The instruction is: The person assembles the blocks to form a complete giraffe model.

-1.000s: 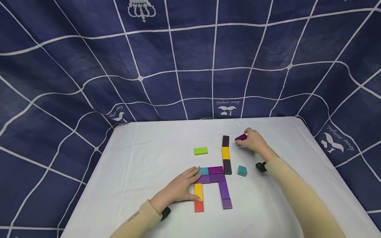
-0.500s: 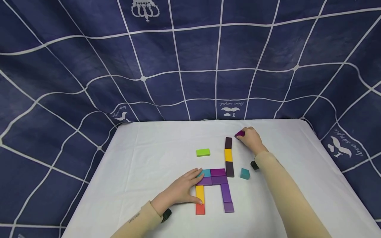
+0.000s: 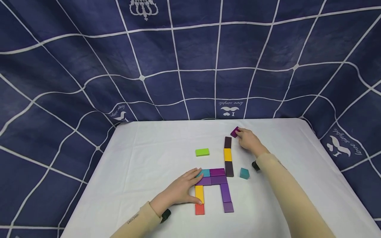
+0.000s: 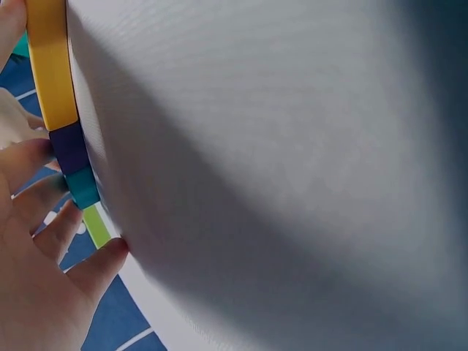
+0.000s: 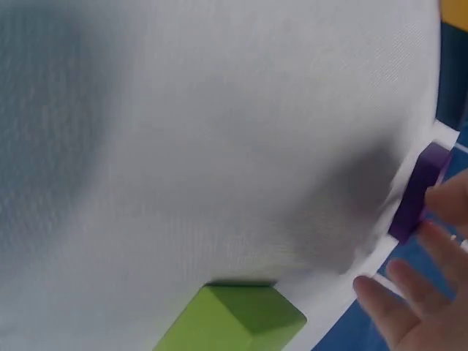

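Note:
My right hand (image 3: 249, 140) pinches a dark magenta block (image 3: 234, 132) between thumb and fingers, just beyond the far end of an upright column. That column has a dark block (image 3: 228, 142), a yellow block (image 3: 227, 154) and another dark block (image 3: 229, 169). Fingers spread, my left hand (image 3: 181, 190) rests on the laid-out blocks: its fingertips lie at a cyan block (image 3: 205, 173) and a purple block (image 3: 203, 181), its thumb by a yellow block (image 3: 199, 191) above a red block (image 3: 199, 209). In the right wrist view the pinched block (image 5: 420, 191) looks tilted.
A lime green block (image 3: 202, 152) lies alone left of the column, and a teal block (image 3: 244, 173) to its right. Another green block (image 5: 241, 322) shows in the right wrist view. Purple blocks (image 3: 225, 192) form the right leg. A white cloth (image 3: 148, 145) covers the table.
My right hand has carried the magenta block leftward and away from me, toward the column's far end, turning it on the way. The left hand stays on the laid-out blocks.

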`<action>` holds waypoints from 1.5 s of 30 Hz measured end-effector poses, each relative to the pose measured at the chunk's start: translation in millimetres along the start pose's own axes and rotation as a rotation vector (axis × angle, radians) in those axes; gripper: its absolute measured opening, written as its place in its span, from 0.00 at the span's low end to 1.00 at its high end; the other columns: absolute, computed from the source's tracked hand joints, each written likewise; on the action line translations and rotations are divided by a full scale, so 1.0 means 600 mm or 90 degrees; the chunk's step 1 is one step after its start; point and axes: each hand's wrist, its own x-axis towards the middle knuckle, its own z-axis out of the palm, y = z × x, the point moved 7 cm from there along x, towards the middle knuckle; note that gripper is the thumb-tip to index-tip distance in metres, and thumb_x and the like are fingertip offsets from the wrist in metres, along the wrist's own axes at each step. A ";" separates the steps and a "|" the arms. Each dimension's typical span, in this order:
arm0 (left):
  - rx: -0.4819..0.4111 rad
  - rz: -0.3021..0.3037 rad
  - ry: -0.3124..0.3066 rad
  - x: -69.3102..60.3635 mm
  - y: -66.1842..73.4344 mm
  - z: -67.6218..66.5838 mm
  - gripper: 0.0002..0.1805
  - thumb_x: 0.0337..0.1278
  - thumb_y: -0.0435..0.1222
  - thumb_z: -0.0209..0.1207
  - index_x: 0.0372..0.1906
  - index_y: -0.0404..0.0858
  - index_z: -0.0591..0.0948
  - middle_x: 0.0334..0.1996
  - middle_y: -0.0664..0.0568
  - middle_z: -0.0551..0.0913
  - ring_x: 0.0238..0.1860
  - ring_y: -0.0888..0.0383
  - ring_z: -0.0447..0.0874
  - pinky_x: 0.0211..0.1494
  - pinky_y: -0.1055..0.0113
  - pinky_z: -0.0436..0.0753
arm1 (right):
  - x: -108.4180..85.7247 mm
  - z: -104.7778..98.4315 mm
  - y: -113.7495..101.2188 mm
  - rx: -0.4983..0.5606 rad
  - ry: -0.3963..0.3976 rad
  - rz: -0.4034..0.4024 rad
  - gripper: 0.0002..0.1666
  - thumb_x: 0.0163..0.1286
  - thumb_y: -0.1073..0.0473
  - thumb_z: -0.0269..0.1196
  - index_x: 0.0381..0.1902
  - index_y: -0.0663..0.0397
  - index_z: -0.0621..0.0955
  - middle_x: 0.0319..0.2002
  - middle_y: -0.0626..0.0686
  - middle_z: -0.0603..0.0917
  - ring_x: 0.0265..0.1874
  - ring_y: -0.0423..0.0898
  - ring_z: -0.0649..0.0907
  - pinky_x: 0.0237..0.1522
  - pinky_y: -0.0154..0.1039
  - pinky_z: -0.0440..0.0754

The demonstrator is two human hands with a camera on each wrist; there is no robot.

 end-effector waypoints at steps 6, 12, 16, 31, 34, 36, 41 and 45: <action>-0.008 -0.005 -0.004 0.002 0.001 0.004 0.56 0.44 0.66 0.67 0.76 0.42 0.61 0.79 0.53 0.54 0.79 0.52 0.50 0.76 0.54 0.64 | 0.003 0.017 -0.010 0.038 -0.059 -0.023 0.34 0.69 0.68 0.48 0.73 0.61 0.63 0.77 0.63 0.56 0.75 0.69 0.53 0.74 0.64 0.50; -0.003 -0.008 -0.005 0.002 0.001 0.004 0.56 0.43 0.65 0.67 0.76 0.43 0.61 0.79 0.53 0.54 0.79 0.52 0.50 0.76 0.55 0.64 | 0.006 0.022 -0.014 0.037 -0.087 -0.018 0.35 0.69 0.66 0.47 0.75 0.58 0.61 0.77 0.61 0.56 0.76 0.67 0.52 0.74 0.64 0.50; -0.003 -0.010 -0.008 0.001 0.001 0.003 0.56 0.44 0.66 0.67 0.76 0.43 0.61 0.79 0.53 0.54 0.79 0.52 0.50 0.76 0.54 0.64 | 0.007 0.024 -0.017 0.037 -0.098 -0.015 0.36 0.70 0.65 0.47 0.76 0.56 0.59 0.77 0.61 0.56 0.76 0.67 0.51 0.74 0.65 0.50; 0.009 -0.009 -0.010 0.002 0.000 0.000 0.56 0.45 0.66 0.66 0.76 0.43 0.60 0.79 0.53 0.53 0.79 0.52 0.50 0.77 0.55 0.64 | 0.011 0.024 -0.021 0.023 -0.109 -0.015 0.39 0.69 0.63 0.47 0.78 0.54 0.56 0.78 0.59 0.52 0.77 0.65 0.50 0.74 0.65 0.48; 0.010 -0.008 -0.009 0.002 0.000 0.001 0.56 0.45 0.66 0.66 0.76 0.43 0.60 0.79 0.53 0.53 0.79 0.52 0.50 0.77 0.55 0.64 | 0.009 0.025 -0.023 0.024 -0.104 -0.026 0.39 0.68 0.64 0.47 0.77 0.54 0.57 0.78 0.59 0.53 0.77 0.65 0.51 0.74 0.65 0.49; 0.007 -0.008 -0.009 0.002 0.000 0.002 0.56 0.45 0.65 0.66 0.76 0.43 0.60 0.79 0.53 0.53 0.79 0.52 0.50 0.77 0.56 0.63 | 0.009 0.027 -0.024 0.023 -0.103 -0.032 0.39 0.68 0.64 0.47 0.77 0.54 0.57 0.78 0.59 0.53 0.77 0.65 0.51 0.75 0.65 0.49; 0.008 -0.007 -0.010 0.002 0.000 0.002 0.56 0.45 0.65 0.66 0.76 0.43 0.60 0.79 0.53 0.53 0.79 0.52 0.50 0.77 0.56 0.63 | 0.010 0.030 -0.025 0.019 -0.106 -0.040 0.39 0.69 0.64 0.48 0.77 0.54 0.57 0.78 0.60 0.53 0.76 0.66 0.51 0.74 0.66 0.48; 0.008 -0.009 -0.012 0.002 0.001 0.001 0.56 0.44 0.65 0.67 0.76 0.43 0.60 0.79 0.52 0.53 0.79 0.52 0.50 0.77 0.56 0.64 | 0.010 0.032 -0.026 0.012 -0.108 -0.037 0.39 0.68 0.65 0.48 0.77 0.55 0.57 0.78 0.59 0.53 0.76 0.67 0.51 0.74 0.67 0.48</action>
